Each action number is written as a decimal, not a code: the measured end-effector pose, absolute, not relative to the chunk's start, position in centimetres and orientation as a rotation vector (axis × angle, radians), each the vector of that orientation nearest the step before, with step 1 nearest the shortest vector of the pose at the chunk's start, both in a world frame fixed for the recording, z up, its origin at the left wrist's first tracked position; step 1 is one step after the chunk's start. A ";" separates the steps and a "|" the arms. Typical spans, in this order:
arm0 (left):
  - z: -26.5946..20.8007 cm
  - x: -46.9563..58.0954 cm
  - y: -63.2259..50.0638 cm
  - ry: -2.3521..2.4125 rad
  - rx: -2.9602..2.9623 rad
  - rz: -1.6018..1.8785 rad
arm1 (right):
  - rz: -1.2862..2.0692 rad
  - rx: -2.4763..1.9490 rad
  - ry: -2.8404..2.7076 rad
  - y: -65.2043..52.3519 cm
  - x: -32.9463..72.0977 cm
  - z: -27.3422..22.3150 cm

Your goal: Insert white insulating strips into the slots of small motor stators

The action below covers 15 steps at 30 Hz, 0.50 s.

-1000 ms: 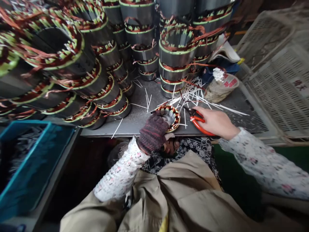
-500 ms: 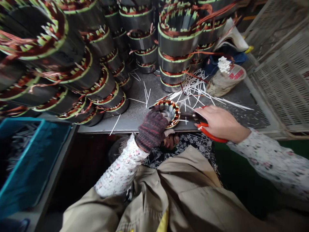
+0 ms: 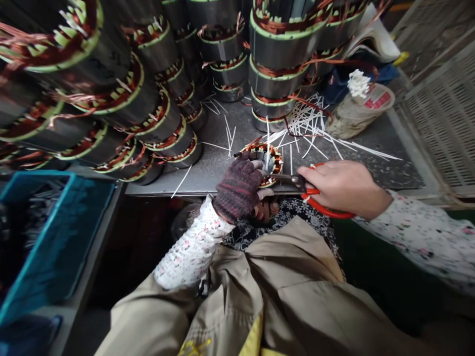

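Note:
A motor stator [image 3: 277, 160] wound with copper wire lies near the front edge of the bench. My left hand [image 3: 241, 187], in a dark knitted glove with bare-looking pale fingertips, grips the stator's left side. Red-handled scissors [image 3: 328, 210] are held in my right hand [image 3: 339, 185]. Their blades point left and reach the stator's near right rim, by my left fingertips. A thin white tie [image 3: 267, 131] stands up from the stator's ring. Whether the blades are closed on it I cannot tell.
Stacked stators [image 3: 285, 49] crowd the back and left of the bench [image 3: 211, 173]. Loose white ties [image 3: 306, 116] lie behind the work. A wrapped container [image 3: 359, 116] stands at the right, near a pale slatted crate [image 3: 441, 109]. A blue bin [image 3: 70, 237] sits lower left.
The scissors have moved left, from beside the stator to its rim. A white tie now stands upright at the ring. My left hand keeps its grip, and the whole view has shifted slightly.

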<state>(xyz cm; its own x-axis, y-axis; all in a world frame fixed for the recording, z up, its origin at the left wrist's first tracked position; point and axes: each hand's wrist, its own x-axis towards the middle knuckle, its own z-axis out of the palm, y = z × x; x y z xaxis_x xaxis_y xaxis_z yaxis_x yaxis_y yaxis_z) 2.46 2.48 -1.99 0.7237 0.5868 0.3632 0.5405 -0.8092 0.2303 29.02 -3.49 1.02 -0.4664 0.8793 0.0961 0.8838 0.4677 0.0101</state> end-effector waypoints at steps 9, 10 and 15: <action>1.2 -0.4 5.8 1.347 3.022 0.780 | 0.105 -1.858 -2.125 -1.9 34.1 -4.0; 2.5 0.2 6.2 1.386 3.022 0.900 | 0.045 -1.827 -2.082 -2.0 34.5 -4.9; 10.1 7.3 11.3 1.120 2.997 1.186 | -0.174 -1.814 -1.975 -3.0 34.2 -7.8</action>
